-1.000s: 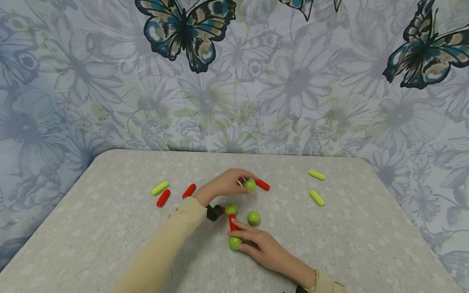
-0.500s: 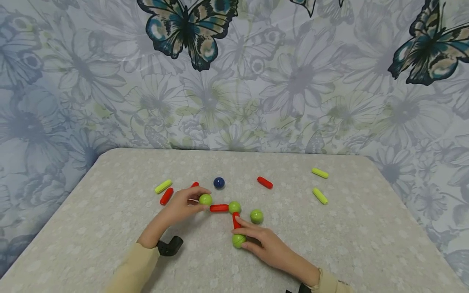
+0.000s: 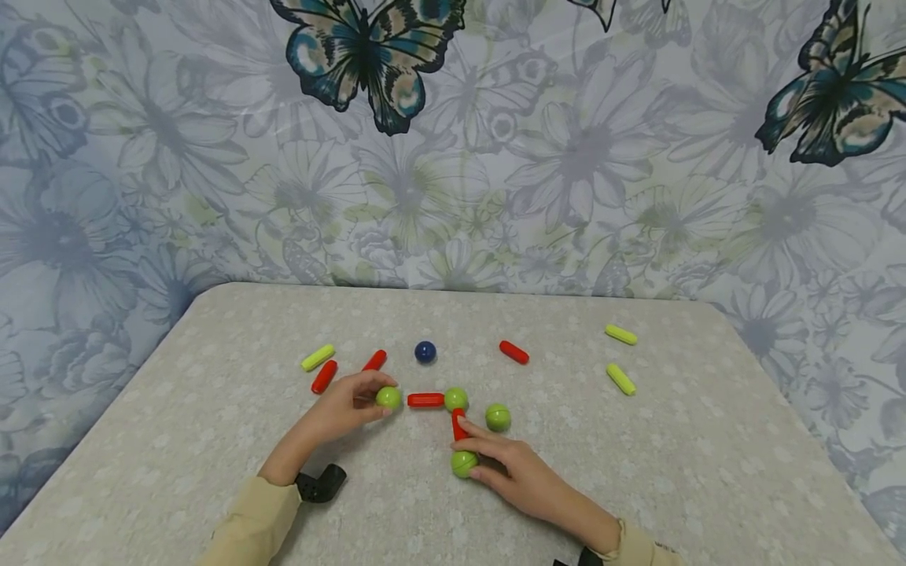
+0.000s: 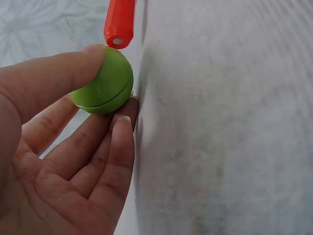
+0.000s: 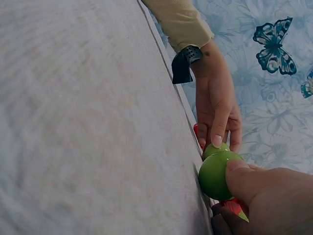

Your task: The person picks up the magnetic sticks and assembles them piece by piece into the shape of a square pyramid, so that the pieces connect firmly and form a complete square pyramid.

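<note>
My left hand [image 3: 343, 409] pinches a green ball [image 3: 388, 398] between thumb and fingers, just left of a red rod [image 3: 425, 400]. In the left wrist view a small white spot shows on the end of the red rod [image 4: 120, 29], close to the ball [image 4: 105, 85]. That rod meets a second green ball [image 3: 456, 399] at its right end. From there another red rod [image 3: 458, 424] runs toward me to a nearer green ball [image 3: 464, 464]. My right hand [image 3: 520, 475] holds this rod and nearer ball, its thumb against the ball. Its fingers partly cover the rod.
A loose green ball [image 3: 499, 417] lies right of the joined pieces. Behind are a dark blue ball [image 3: 425, 352] and a red rod [image 3: 513, 352]. Red rods [image 3: 324, 377] and a yellow-green rod [image 3: 318, 358] lie left. Two yellow-green rods [image 3: 620, 379] lie right.
My left hand has brought a green ball from the back of the table to the left, beside the red rod's free end. The blue ball came into sight. The right hand keeps its hold.
</note>
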Tool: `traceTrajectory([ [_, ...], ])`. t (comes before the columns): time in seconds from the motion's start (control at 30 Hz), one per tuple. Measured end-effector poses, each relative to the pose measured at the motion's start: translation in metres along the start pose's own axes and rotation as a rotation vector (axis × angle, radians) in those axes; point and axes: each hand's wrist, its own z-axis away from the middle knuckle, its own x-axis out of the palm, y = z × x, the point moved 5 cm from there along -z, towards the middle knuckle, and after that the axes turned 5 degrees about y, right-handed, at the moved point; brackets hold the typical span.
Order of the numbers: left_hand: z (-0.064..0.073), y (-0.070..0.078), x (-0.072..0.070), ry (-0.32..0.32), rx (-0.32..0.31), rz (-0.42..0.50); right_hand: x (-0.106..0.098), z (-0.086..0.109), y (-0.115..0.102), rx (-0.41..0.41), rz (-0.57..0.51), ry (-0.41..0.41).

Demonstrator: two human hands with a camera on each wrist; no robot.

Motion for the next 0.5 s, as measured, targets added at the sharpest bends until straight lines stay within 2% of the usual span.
traceTrajectory([
  [0.17,0.002,-0.005,-0.001,0.004,-0.013,0.035,0.0,-0.001,-0.001,-0.008,-0.009,0.002],
  [0.37,0.001,-0.012,0.003,0.04,-0.009,-0.008,0.0,0.0,0.0,-0.001,-0.014,0.003],
  [0.5,0.0,-0.013,0.008,0.055,-0.01,-0.005,0.0,0.0,0.001,0.012,-0.016,0.005],
])
